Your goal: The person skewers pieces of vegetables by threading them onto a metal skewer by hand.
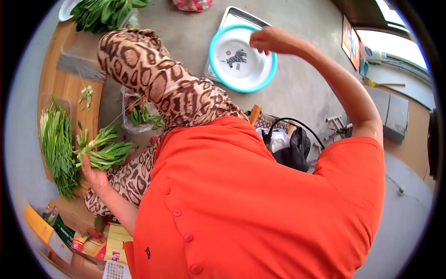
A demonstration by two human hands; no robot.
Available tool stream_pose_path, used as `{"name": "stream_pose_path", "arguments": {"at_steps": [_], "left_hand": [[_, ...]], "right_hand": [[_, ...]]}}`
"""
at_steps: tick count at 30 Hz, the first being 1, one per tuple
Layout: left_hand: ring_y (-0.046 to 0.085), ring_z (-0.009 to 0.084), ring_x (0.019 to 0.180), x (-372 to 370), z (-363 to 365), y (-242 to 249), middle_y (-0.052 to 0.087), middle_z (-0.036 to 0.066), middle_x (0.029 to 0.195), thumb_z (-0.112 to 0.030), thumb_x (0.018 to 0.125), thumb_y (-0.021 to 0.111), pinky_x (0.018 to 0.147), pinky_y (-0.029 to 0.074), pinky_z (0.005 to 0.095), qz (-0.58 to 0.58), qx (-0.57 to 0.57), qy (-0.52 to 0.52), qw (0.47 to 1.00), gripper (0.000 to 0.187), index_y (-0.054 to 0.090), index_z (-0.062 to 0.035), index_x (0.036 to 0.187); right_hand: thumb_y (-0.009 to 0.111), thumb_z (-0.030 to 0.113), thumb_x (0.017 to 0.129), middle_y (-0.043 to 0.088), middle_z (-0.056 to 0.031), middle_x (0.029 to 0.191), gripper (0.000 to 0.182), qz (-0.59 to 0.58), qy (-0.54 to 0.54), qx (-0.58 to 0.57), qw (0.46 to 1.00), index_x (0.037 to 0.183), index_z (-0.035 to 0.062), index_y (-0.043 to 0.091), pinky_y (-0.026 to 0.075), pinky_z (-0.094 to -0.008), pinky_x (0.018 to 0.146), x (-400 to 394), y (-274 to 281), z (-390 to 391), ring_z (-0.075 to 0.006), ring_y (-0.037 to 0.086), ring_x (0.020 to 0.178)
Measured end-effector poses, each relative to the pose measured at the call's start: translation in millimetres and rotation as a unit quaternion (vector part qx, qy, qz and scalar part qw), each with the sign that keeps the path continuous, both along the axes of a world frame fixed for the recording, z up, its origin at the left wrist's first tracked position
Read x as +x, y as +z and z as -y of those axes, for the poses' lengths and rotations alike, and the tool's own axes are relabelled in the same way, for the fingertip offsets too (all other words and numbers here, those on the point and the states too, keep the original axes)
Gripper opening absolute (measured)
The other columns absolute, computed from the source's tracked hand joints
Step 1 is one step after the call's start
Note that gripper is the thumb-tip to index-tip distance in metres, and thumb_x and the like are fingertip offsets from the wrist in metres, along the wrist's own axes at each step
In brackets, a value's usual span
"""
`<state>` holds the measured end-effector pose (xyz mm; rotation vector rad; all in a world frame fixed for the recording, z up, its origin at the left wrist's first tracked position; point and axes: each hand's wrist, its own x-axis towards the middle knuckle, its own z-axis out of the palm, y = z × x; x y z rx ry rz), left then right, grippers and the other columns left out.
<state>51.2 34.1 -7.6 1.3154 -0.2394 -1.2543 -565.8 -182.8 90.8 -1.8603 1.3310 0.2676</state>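
My left hand (95, 177), at the low wooden table's edge, is closed round a bunch of leafy greens (106, 151) with pale stems and broad leaves. Beside it on the table lies a pile of long, thin green stalks (58, 149). My right hand (269, 41) is stretched out over the rim of a white basin (255, 69) with a turquoise edge and a zebra picture inside. Its fingers are curled in, and I cannot make out whether anything is in them.
The basin stands on a metal tray (237, 16) on the floor. More greens (100, 14) lie at the far end of the wooden table (95, 100). A plastic bag with scraps (137, 116) sits by my legs. A chair with a black bag (297, 151) is at my right.
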Motion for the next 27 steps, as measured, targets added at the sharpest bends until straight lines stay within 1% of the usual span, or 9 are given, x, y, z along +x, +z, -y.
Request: {"name": "stream_pose_path", "arguments": {"at_steps": [3,6,8,10,12,16,17,21,27], "left_hand": [[0.055,0.022,0.105,-11,7,7,0.057,0.009,0.117,-0.016,0.086,0.066,0.092,0.046,0.0368,-0.01,0.009,-0.01,1.0,0.04,0.051,-0.0015,0.12],[0.055,0.0221,0.105,-8,11,6,0.057,0.009,0.117,-0.017,0.086,0.065,0.092,0.046,0.0374,-0.008,0.021,-0.013,1.0,0.041,0.051,-0.001,0.12],[0.055,0.0221,0.105,-6,13,5,0.057,0.009,0.117,-0.018,0.086,0.065,0.092,0.046,0.0377,-0.008,0.023,-0.015,1.0,0.041,0.051,-0.0008,0.12],[0.055,0.0218,0.104,-8,15,7,0.057,0.009,0.117,-0.02,0.086,0.066,0.092,0.045,0.0384,-0.009,0.018,-0.012,1.0,0.04,0.053,-0.0005,0.119],[0.055,0.0218,0.104,-9,15,9,0.057,0.008,0.117,-0.022,0.086,0.066,0.091,0.046,0.0385,0.004,0.018,-0.01,1.0,0.041,0.054,-0.0007,0.118],[0.055,0.0219,0.102,-13,10,14,0.057,0.008,0.114,-0.023,0.085,0.067,0.09,0.046,0.0387,-0.001,0.011,-0.017,1.0,0.043,0.053,-0.001,0.119],[0.055,0.0219,0.102,-14,10,14,0.057,0.008,0.114,-0.023,0.085,0.068,0.09,0.046,0.0387,0.003,0.004,-0.013,1.0,0.043,0.053,-0.0012,0.119],[0.055,0.0216,0.103,-12,7,11,0.056,0.008,0.116,-0.021,0.084,0.069,0.089,0.047,0.0381,0.006,0.0,0.005,1.0,0.043,0.052,-0.0017,0.118],[0.054,0.021,0.104,-23,3,17,0.055,0.008,0.117,-0.018,0.086,0.066,0.09,0.046,0.0371,0.008,-0.033,0.019,0.999,0.043,0.049,-0.0016,0.121]], "right_hand": [[0.053,0.021,0.088,0.063,-0.0067,0.066,0.021,-0.036,-0.05,0.071,0.996,0.086,0.0019,0.062,0.05,-0.0302,0.056,-40,-16,-54,-0.0162,0.062,0.058],[0.058,0.028,0.087,0.065,-0.01,0.079,0.029,-0.012,-0.137,0.14,0.981,0.1,0.0024,0.063,0.051,-0.0306,0.063,-62,-39,-105,-0.0161,0.064,0.07],[0.06,0.035,0.087,0.065,-0.0136,0.093,0.04,0.018,-0.155,0.143,0.977,0.11,0.0023,0.059,0.051,-0.0326,0.071,-65,-65,-136,-0.0202,0.064,0.085],[0.063,0.045,0.084,0.061,-0.0191,0.113,0.06,0.018,-0.167,0.193,0.967,0.122,-0.0004,0.052,0.047,-0.0365,0.087,-49,-75,-156,-0.0281,0.058,0.105],[0.063,0.05,0.082,0.06,-0.0211,0.112,0.07,0.046,-0.188,0.232,0.953,0.126,-0.0019,0.047,0.047,-0.0367,0.088,-39,-104,-174,-0.0297,0.058,0.103],[0.066,0.049,0.079,0.066,-0.0186,0.098,0.058,0.06,-0.152,0.209,0.964,0.107,-0.0015,0.061,0.049,-0.036,0.08,-32,-142,-200,-0.0282,0.062,0.094],[0.064,0.045,0.079,0.066,-0.0177,0.085,0.045,0.033,-0.109,0.193,0.975,0.091,0.0015,0.066,0.049,-0.0381,0.074,-30,-144,-203,-0.0299,0.063,0.083],[0.051,0.033,0.081,0.064,-0.0187,0.079,0.03,-0.07,0.022,0.154,0.985,0.084,0.0063,0.064,0.048,-0.0454,0.067,-20,-145,-197,-0.0357,0.061,0.077],[0.049,0.03,0.082,0.063,-0.0184,0.075,0.027,-0.07,0.064,0.13,0.987,0.081,0.0084,0.064,0.048,-0.047,0.064,-25,-152,-204,-0.0381,0.061,0.072]]}}
